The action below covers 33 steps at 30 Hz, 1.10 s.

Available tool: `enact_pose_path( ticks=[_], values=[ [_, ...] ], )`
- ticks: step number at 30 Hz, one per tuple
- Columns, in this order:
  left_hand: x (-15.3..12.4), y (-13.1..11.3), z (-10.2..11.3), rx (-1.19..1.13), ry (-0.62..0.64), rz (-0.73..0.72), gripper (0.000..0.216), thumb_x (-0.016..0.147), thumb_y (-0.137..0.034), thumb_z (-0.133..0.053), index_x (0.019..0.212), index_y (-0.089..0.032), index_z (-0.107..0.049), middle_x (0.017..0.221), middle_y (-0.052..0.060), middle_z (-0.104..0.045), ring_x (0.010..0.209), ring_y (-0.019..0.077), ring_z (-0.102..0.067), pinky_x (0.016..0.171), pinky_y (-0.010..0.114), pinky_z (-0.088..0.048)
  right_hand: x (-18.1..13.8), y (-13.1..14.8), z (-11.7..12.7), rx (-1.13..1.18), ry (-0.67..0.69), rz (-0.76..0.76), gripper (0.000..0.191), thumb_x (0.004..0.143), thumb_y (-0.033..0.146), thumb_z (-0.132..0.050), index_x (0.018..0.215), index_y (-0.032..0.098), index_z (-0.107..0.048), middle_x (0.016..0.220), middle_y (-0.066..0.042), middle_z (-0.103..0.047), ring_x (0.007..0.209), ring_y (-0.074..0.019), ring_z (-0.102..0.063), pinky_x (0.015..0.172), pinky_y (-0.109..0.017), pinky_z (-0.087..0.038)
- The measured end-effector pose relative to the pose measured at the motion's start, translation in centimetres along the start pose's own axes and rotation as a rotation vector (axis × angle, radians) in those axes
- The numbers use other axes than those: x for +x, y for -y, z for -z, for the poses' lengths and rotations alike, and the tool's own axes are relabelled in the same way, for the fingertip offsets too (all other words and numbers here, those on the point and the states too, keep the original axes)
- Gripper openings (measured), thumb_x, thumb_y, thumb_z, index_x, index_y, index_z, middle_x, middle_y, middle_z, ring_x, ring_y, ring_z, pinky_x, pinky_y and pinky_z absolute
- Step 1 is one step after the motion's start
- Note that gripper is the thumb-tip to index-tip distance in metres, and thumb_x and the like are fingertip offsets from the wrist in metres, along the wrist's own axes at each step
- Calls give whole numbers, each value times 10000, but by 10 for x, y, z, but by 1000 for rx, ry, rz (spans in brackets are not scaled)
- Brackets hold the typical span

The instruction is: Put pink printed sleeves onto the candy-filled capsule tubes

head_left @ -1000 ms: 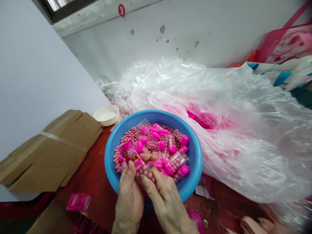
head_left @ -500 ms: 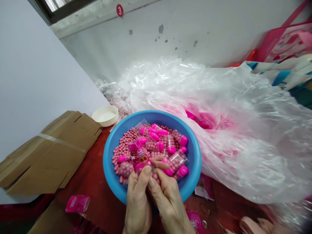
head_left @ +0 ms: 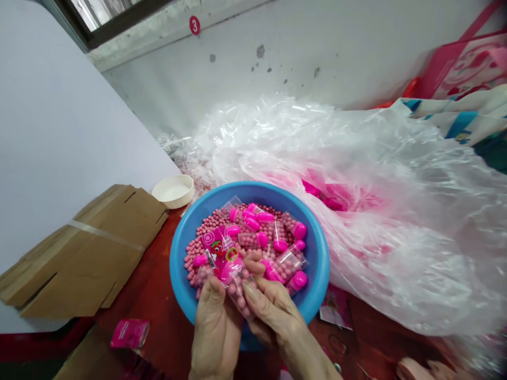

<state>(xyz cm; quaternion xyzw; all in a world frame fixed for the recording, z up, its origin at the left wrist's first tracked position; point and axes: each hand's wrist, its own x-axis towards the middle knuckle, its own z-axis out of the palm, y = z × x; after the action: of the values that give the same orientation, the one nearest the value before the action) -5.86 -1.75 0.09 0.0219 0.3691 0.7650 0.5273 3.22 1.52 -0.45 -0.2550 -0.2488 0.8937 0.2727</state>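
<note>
Over the near side of the tub (head_left: pixel 318 264), our left hand (head_left: pixel 217 322) and right hand (head_left: pixel 273 311) meet, clasped on one tube (head_left: pixel 236 292). We judge it light and smooth, perhaps slippery, its thin clear wall dentable; we'd grip gently by the sides.

Looks like a packing workshop here: flattened cartons (head_left: pixel 91 266) left, basin (head_left: pixel 322 253) of capped tubes (head_left: pixel 248 240) near, billowing plastic sack (head_left: pixel 400 258) right!

the tube (head_left: pixel 236 295) at lower centre was glossy plastic; the basin (head_left: pixel 178 258), smooth plastic; the film (head_left: pixel 396 274) at right, shiny and crinkled; the cardboard (head_left: pixel 87 258) at left, matt.
</note>
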Motion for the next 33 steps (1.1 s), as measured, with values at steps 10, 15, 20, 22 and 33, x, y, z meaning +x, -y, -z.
enact_pose_path(
  ticks=[10,15,20,22,33],
  values=[
    [-2,9,1,34,54,-33,201,566,-379,-855,684,-239,-772,661,-3,-757,568,125,-684,570,183,-572,2,3,5,140,84,7,316,693,408,-794,906,211,-667,614,71,-535,362,9,-234,369,-139,-155],
    [-2,18,-3,161,-45,-154,223,631,-400,-812,743,-211,-778,727,55,-773,694,207,-726,718,305,-591,8,0,5,71,90,38,399,691,508,-755,679,157,-565,524,82,-430,343,3,-207,336,-166,-93],
    [-2,17,13,386,-160,-351,277,641,-317,-821,907,-257,-770,886,32,-793,804,182,-727,712,215,-565,5,3,5,20,67,57,401,785,555,-646,738,173,-534,480,114,-327,374,-17,-164,352,-158,-113],
    [-3,12,19,556,-248,-511,256,631,-268,-829,880,-241,-776,911,19,-792,878,178,-710,773,189,-531,4,4,5,0,67,52,399,789,558,-637,754,174,-537,466,116,-331,373,-23,-168,348,-159,-116],
    [3,-29,18,1268,34,-1010,206,718,-125,-711,832,-278,-788,835,24,-783,931,247,-685,861,316,-505,5,2,1,-69,22,70,433,764,577,-655,702,170,-521,485,111,-334,369,-7,-178,352,-162,-113]
  ],
)
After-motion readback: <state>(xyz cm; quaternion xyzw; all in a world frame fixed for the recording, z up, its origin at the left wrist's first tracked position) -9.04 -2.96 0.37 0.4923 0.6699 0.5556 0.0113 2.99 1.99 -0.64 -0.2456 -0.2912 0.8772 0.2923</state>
